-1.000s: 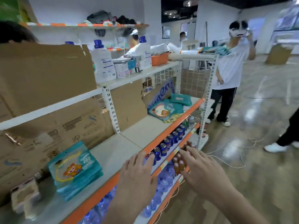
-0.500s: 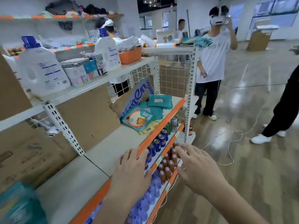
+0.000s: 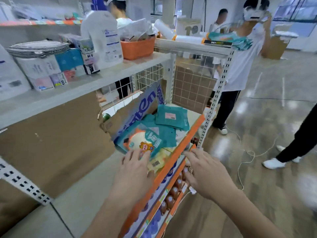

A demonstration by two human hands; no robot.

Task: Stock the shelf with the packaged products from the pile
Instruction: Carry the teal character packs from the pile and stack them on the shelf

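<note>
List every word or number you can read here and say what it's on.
"...en": big letters on the blue cardboard; the letters before them are unclear.
"10": apparently, on the white box at the back.
Too blurred to read: print on the bottle, the small packs, the black strip and the teal packages.

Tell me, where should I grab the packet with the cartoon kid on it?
Probably its near edge, coming from the orange front of the shelf. The cartoon packet lies flattish on top of the pile, with cardboard close behind it, so that edge looks freest. The left hand is there with open fingers; slide a thumb under and pinch.
</note>
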